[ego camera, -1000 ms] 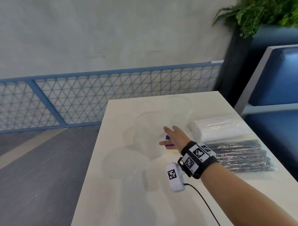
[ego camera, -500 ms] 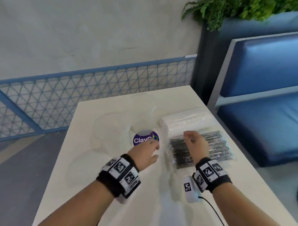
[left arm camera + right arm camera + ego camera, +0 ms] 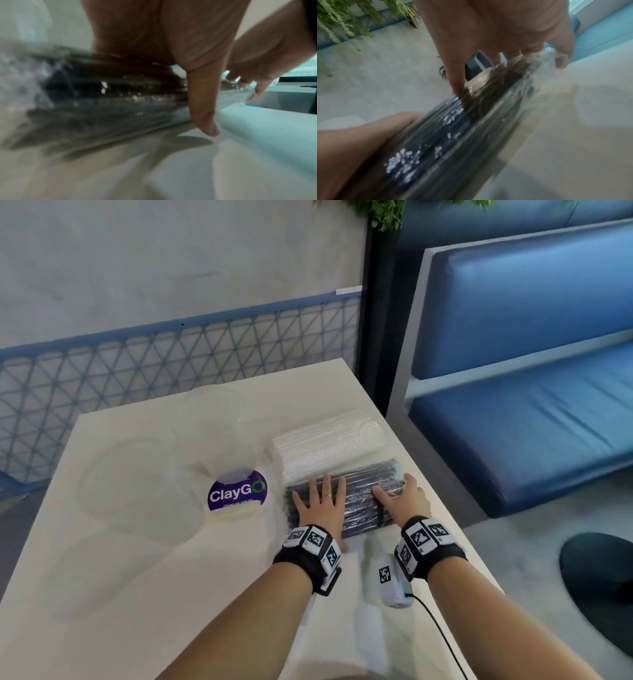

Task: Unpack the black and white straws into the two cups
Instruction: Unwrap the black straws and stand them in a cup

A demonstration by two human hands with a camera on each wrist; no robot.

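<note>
Both hands are lying on the pack of black straws (image 3: 342,501), nearest the table's (image 3: 137,594) front and right edge. The left hand (image 3: 320,503) is pressing flat on the pack's left half, fingers (image 3: 327,484) straight and spread apart; in the left wrist view the thumb is hanging down over the pack's near edge toward the tabletop. The right hand (image 3: 404,498) is sitting on the right end, fingers bent over the far edge and the thumb on top, so it is gripping the wrapper there; the right wrist view is showing the clear film bunching under those fingers, though blur is hiding how firm the hold is. The film is looking intact as far as the blur allows. Just beyond, touching or nearly touching the black pack, the pack of white straws (image 3: 325,445) is lying untouched in its own wrapper. To the left, the two clear cups are standing, faint against the pale top: the nearer cup (image 3: 236,491) with a purple ClayGo sticker (image 3: 237,490), the farther cup (image 3: 212,412) behind it; neither seems to be holding straws. Judgement: the opening step is in hand, securing the black pack before any unwrapping. The next move is calling for one hand to be anchoring the bundle while the other is tearing or pulling the film at an end, keeping the straws gathered so they are not spilling across the table.
</note>
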